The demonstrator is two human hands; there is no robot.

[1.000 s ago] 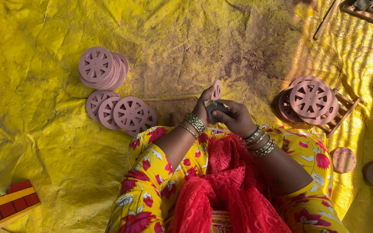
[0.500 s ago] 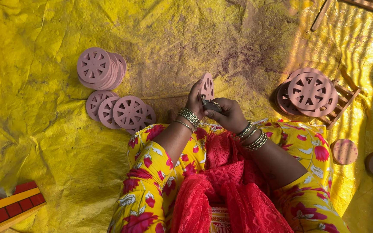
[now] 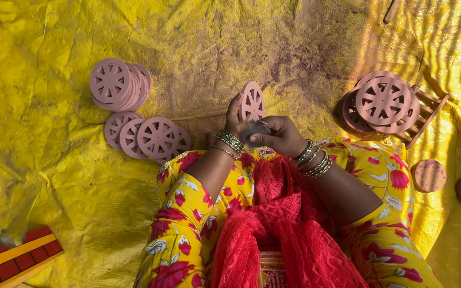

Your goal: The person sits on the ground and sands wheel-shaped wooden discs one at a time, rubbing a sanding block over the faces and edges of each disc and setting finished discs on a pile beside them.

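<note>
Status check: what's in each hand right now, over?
Left hand holds pink wheel disc upright. Right hand presses small grey tool at its lower edge. Disc stacks both sides, nothing obstructing.

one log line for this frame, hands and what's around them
left hand: holds pink wheel upright | right hand: grips small grey tool at wheel | wheel piles left, right | yellow tarp

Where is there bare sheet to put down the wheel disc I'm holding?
The yellow sheet lies bare ahead, between the left disc piles and the right stack on a wooden rack, and wide at far left. It is crowded beside the left knee, where overlapping discs lie, and around the left hand holding the disc.
</note>
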